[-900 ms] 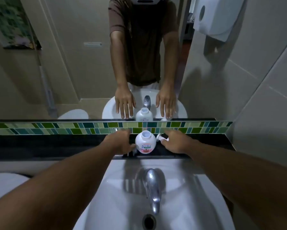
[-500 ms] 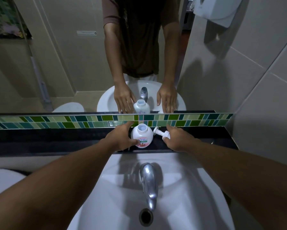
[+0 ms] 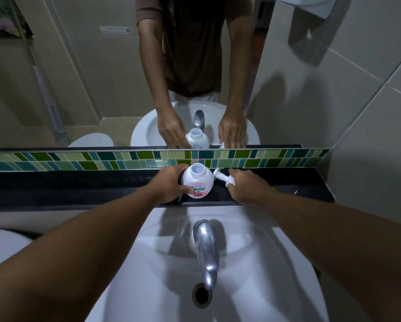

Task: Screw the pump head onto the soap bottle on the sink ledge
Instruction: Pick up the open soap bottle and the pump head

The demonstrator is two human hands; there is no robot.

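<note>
Left hand (image 3: 169, 185) is wrapped around the side of the round white plastic soap bottle (image 3: 197, 181), thumb across the front label, fingers curled behind. The bottle stands upright at the centre of the frame on the dark, glossy ledge surface (image 3: 78, 189), and its wide neck is open with nothing screwed on. Right hand (image 3: 247, 188) sits just to the right of it, fingertips pinched on the white plastic pump head (image 3: 223, 178). The pump head lies tilted on its side, its round end pointing up-left toward the bottle's shoulder, close to it but whether it touches is hard to tell. Behind both runs a band of green and teal mosaic tiles (image 3: 125, 160), and above that a wall mirror (image 3: 78, 77) reflects both hands and the bottle. Below the ledge, the white ceramic basin (image 3: 148, 275) fills the lower frame, with a chrome curved tap (image 3: 206, 247) reaching down toward the drain hole (image 3: 201, 296).
</note>
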